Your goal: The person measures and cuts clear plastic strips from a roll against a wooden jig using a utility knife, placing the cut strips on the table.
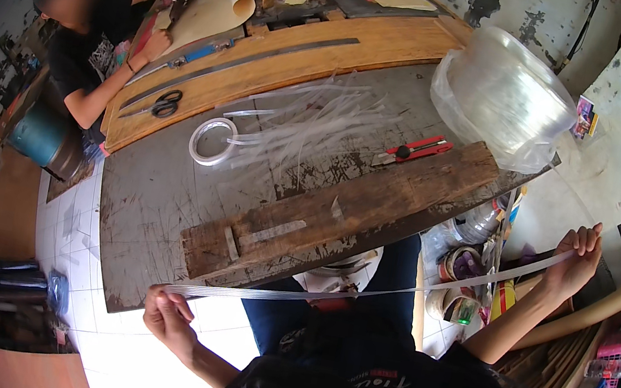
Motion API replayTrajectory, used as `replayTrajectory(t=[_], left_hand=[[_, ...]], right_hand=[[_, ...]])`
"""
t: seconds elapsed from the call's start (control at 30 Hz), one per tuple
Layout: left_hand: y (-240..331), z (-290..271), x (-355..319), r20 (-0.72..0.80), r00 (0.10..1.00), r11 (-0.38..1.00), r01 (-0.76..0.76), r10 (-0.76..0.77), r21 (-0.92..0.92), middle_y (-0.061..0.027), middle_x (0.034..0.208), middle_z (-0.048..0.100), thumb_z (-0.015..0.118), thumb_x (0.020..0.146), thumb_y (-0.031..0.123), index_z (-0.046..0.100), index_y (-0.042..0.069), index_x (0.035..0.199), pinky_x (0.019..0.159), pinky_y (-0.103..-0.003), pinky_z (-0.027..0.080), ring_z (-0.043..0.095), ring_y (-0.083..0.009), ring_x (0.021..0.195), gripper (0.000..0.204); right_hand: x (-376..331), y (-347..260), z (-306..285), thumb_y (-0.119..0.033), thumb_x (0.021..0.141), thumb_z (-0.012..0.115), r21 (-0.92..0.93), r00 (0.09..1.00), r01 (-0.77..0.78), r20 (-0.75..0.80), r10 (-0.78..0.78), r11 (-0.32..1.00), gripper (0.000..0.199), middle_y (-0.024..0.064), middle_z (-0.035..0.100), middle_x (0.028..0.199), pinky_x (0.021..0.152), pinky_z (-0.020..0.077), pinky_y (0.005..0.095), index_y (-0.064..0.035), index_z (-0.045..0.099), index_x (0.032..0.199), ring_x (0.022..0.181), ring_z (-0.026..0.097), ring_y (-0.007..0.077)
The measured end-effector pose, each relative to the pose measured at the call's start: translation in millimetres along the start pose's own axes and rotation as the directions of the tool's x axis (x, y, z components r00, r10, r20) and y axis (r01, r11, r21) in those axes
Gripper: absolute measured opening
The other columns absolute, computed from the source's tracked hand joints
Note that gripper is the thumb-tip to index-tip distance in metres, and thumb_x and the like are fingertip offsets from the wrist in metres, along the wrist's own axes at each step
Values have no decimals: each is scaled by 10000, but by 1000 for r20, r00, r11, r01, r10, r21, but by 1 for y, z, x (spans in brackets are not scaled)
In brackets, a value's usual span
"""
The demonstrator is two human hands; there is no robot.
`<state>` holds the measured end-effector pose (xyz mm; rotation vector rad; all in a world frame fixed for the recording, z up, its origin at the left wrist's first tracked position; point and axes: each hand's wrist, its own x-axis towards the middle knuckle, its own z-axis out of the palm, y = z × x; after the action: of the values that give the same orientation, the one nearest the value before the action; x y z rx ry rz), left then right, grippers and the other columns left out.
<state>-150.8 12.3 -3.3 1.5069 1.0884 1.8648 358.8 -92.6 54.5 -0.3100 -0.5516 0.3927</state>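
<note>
Hands, left (168, 317) and right (577, 262), each grip clenched on clear strip (359, 292) stretched off the table edge (297, 271).

Small craft workshop: scarred dark metal worktop (161, 193) with rough wooden plank (341, 208), long steel ruler (242, 65), black scissors (164, 103), red utility knife (416, 148), big clear plastic strip spool (502, 95), peeling walls, cluttered floor.

Plank (340, 212) on table (161, 193) (near edge); cutter (415, 149) behind; spool (502, 95) right.
</note>
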Motion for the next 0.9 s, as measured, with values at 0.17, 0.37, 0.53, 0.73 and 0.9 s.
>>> replayTrajectory(t=[0.17,0.37,0.53,0.73,0.9], left_hand=[[10,4,7,-153,988,1000,-24,26,16,14,514,438,414,976,228,530,50,771,367,-172,215,311,-14,384,296],[24,-13,-6,-146,986,974,-53,87,222,-5,534,487,419,973,204,564,20,820,387,-159,252,397,-22,411,280],[39,-21,-9,11,996,902,-84,88,423,-27,524,521,473,948,199,582,1,794,410,-181,284,440,-40,430,274],[38,-20,-17,73,995,892,-89,63,443,-45,615,581,518,926,171,609,26,806,403,-187,304,531,-65,471,209],[51,27,-18,268,963,850,-126,-19,512,-55,659,635,564,884,132,620,19,752,519,-244,390,583,-108,482,182]], right_hand=[[-2,19,-12,-87,951,365,-4,999,-39,-3,39,999,193,-12,343,683,547,331,226,42,455,1063,584,323,72],[39,26,-58,-56,935,376,-23,990,-58,-128,55,998,266,-11,363,678,576,363,216,55,361,1176,605,363,71],[60,21,-75,-52,926,381,164,989,-122,-69,135,979,225,-19,382,655,560,377,223,50,383,1127,578,371,75],[70,29,-85,-115,913,429,76,989,-128,83,122,989,230,-19,424,638,568,401,221,46,486,1068,589,427,92],[53,67,-31,-301,854,572,-533,986,-99,61,-155,-840,370,164,583,1014,740,476,386,26,574,1028,933,569,271]])
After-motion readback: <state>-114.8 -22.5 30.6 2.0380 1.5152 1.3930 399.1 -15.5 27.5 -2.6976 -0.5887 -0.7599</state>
